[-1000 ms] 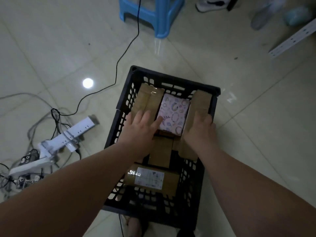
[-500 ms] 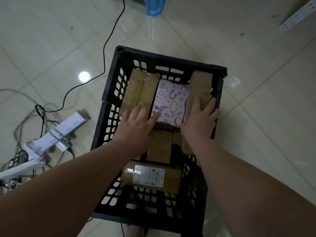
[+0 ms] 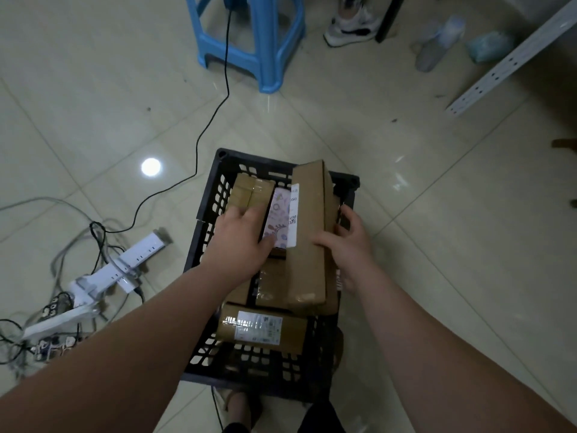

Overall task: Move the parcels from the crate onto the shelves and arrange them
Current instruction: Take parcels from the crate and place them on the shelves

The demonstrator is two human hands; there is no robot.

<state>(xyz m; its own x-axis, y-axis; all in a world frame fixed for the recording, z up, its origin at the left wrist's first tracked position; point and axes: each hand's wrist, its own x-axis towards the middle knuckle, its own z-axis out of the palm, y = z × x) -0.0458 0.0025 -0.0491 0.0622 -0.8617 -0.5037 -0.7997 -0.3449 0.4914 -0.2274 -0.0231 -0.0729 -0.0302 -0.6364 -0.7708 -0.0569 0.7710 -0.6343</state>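
— Item: long box (image 3: pixel 307 232), position?
— Above the crate's (image 3: pixel 249 159) right side, long axis running away from you, far end raised over the far rim.
— Your hands?
— Right hand (image 3: pixel 349 245) clamped on the box, thumb on top. Left hand (image 3: pixel 240 242) flat on a brown parcel (image 3: pixel 249 190), fingers straight.

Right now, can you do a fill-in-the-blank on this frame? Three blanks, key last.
1. The hand gripping the long brown cardboard box is the person's ___ one.
2. The slotted plastic crate holding the parcels is coloured ___.
3. The plastic stool standing beyond the crate is coloured ___.
Missing words: right; black; blue.
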